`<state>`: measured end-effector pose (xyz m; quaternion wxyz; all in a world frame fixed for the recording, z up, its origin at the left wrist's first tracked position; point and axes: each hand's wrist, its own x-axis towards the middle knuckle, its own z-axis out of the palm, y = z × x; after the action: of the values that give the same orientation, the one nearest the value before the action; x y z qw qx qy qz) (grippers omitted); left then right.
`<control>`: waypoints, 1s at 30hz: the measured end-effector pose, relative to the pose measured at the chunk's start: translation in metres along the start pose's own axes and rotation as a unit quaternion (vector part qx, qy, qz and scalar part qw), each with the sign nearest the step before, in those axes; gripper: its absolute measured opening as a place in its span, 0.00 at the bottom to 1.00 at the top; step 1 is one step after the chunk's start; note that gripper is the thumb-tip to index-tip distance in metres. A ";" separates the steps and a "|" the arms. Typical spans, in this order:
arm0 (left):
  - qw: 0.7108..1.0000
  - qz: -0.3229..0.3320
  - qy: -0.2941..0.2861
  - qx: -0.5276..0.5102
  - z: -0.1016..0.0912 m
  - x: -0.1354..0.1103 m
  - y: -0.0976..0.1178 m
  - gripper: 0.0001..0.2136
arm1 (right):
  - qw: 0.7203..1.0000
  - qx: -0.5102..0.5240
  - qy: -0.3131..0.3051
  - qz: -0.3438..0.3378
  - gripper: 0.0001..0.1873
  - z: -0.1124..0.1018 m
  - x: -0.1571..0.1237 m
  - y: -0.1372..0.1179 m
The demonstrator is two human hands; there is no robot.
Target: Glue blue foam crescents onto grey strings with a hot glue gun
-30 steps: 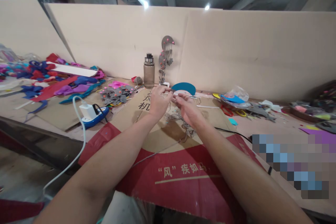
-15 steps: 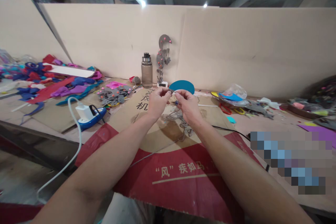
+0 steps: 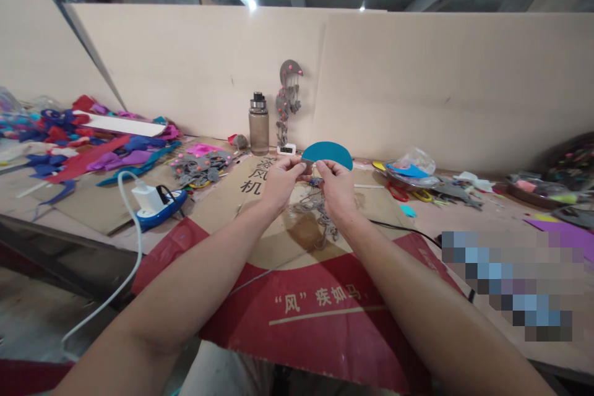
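My left hand and my right hand meet above the cardboard, fingertips pinched close together. Between and behind them is a flat teal disc, its near edge at my fingers. A small grey bit shows by my left thumb; its kind is unclear. Below my right hand lies a loose tangle of grey cord, one strand running toward my left forearm. The exact grip is partly covered by my fingers.
Flattened cardboard with red print covers the table before me. A bottle and a grey hanging ornament stand behind. Left are grey pieces with pink dots, a blue power strip and coloured cloth scraps. Scissors lie right.
The teal disc has shifted slightly right and shows wider. My right hand has turned a little and moved slightly right; my left fingers remain pinched.
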<state>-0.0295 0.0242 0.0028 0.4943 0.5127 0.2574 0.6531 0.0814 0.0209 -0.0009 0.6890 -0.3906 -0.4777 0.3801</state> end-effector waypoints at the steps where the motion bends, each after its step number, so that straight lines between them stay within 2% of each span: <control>1: 1.000 -0.004 -0.001 -0.005 0.000 0.000 0.000 0.01 | 1.000 0.001 0.001 0.001 0.14 0.000 0.000 0.000; 6: 0.999 -0.026 -0.004 -0.031 0.000 -0.001 0.001 0.01 | 1.000 -0.007 -0.012 -0.014 0.12 -0.001 -0.001 -0.001; 10: 0.996 -0.053 -0.033 -0.060 -0.001 0.001 0.003 0.02 | 0.999 0.023 -0.031 0.013 0.14 -0.003 0.001 -0.002; 13: 0.989 -0.095 -0.069 -0.086 -0.004 0.004 0.007 0.01 | 0.995 0.037 -0.082 0.040 0.17 -0.007 0.004 -0.005; 16: 0.974 -0.168 -0.112 -0.105 -0.009 0.007 0.012 0.03 | 0.985 0.052 -0.152 0.063 0.18 -0.015 0.007 -0.009; 19: 0.954 -0.239 -0.155 -0.095 -0.015 0.009 0.014 0.05 | 0.974 0.044 -0.213 0.065 0.17 -0.024 0.009 -0.015; 22: 0.941 -0.273 -0.186 -0.079 -0.020 0.010 0.012 0.05 | 0.965 0.027 -0.256 0.056 0.20 -0.030 0.011 -0.021; 25: 0.938 -0.266 -0.208 -0.074 -0.019 0.009 0.009 0.04 | 0.964 0.019 -0.261 0.050 0.20 -0.031 0.012 -0.023; 30: 0.964 -0.179 -0.192 -0.028 -0.010 0.005 0.004 0.04 | 0.977 -0.048 -0.209 0.022 0.18 -0.030 0.015 -0.020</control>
<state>-0.0399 0.0286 0.0044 0.6574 0.5603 0.2265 0.4500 0.1164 0.0210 0.0151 0.5460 -0.3455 -0.6203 0.4447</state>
